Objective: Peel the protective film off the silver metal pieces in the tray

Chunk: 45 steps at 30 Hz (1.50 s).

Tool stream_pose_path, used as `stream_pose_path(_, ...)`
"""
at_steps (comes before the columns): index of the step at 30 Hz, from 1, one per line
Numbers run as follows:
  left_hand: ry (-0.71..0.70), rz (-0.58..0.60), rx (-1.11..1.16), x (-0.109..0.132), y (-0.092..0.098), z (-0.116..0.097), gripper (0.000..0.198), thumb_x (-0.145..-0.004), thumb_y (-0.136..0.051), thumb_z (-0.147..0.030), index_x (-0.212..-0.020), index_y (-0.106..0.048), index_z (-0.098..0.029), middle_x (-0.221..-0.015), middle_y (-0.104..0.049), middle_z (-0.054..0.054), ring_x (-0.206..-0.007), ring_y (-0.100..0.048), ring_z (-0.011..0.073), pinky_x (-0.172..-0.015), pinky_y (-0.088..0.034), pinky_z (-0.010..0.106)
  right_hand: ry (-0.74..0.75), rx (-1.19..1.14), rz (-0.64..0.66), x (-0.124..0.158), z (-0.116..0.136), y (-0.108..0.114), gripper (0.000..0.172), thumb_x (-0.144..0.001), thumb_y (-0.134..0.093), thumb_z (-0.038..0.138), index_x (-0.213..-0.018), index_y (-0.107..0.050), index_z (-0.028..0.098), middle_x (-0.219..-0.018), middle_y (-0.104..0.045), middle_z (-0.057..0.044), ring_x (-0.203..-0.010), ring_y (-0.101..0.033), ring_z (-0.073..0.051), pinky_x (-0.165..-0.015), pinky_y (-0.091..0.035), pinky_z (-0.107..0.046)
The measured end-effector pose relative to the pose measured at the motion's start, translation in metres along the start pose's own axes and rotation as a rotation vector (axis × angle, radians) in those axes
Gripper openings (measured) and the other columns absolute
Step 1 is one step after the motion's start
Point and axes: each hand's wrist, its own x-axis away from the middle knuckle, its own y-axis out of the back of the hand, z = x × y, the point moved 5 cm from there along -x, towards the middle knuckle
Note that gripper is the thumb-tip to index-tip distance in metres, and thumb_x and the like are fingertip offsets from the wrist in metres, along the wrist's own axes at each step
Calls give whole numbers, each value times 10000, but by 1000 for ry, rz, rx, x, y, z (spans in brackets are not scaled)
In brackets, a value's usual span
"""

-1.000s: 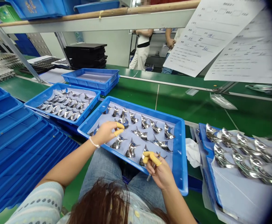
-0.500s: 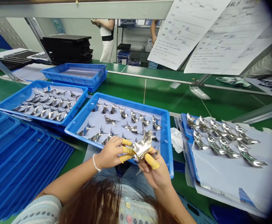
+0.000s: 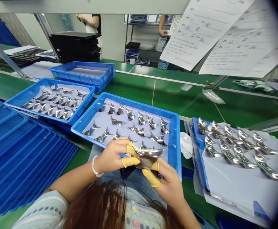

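Note:
Between my two hands is a shiny curved metal part (image 3: 148, 156), held over the near edge of the middle blue tray (image 3: 174, 140). My left hand (image 3: 116, 156), in yellow finger cots, pinches its left end. From the right, my right hand (image 3: 166, 178), also in yellow finger cots, grips the lower right side with thumb and fingers. Similar metal parts (image 3: 136, 129) lie spaced apart on white paper inside that tray. Some near ones are partly hidden behind my hands and the held part.
A second blue tray (image 3: 10, 101) of metal parts stands left. Stacked blue trays (image 3: 31, 156) fill the near left. At right, more parts (image 3: 239, 154) lie on a paper-lined tray beside crumpled white tissue (image 3: 186, 145). Paper sheets (image 3: 201, 28) hang overhead. Two people stand beyond the bench.
The metal part has been turned in my hands from upright to lying more level, with its wide face toward me. Both hands have shifted their grip on it. The camera view has moved slightly.

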Motion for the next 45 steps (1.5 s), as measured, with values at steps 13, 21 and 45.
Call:
stream_pose_path(13,459,5,471,7,-8,21,242,-720,-742,-370,-682,-643,-153,-678,-641,25,-618,-583,134,-617,-464,250,-311,-328,67,10,-26,-6,165,-802,-692,362,-731,-708,214,-628,-548,-18,-590,-501,-160,-518,-373,-257)
stream_pose_path(21,672,-99,922,8,-23,37,327,-685,-770,-375,-663,-545,-139,-517,-556,-21,-452,-519,100,-493,-395,222,-452,-696,133,21,-37,-18,223,-847,-646,415,-826,-736,212,-739,-676,-56,-674,-587,-182,-631,-464,-290)
stream_pose_path(45,882,-259,1100,12,-34,38,401,-540,-871,-349,-715,-599,-111,-645,-525,-16,-559,-434,60,-557,-361,196,-657,-965,5,26,-58,-37,316,-711,-764,465,-758,-627,184,-537,-494,34,-403,-263,-53,-435,-241,-216)
